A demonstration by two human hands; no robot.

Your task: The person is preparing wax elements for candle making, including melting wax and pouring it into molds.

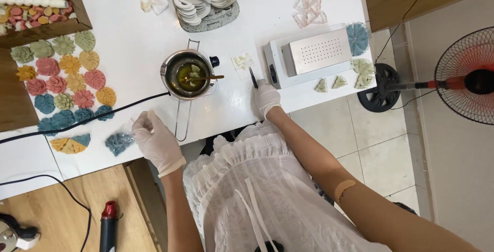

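Two gloved hands rest on the white table (pixel 128 51): the left hand (pixel 157 141) pinches a small clear bag (pixel 135 124) beside a blue wax piece (pixel 118 142); the right hand (pixel 266 97) pinches black tweezers (pixel 253 77). Beyond stands the melting pot (pixel 188 74).

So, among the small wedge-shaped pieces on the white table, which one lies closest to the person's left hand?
The blue-grey wedge, just beside the gloved left hand near the table's front edge. The yellow-and-blue wedges lie farther left, and the pale green wedges are over by the right hand.
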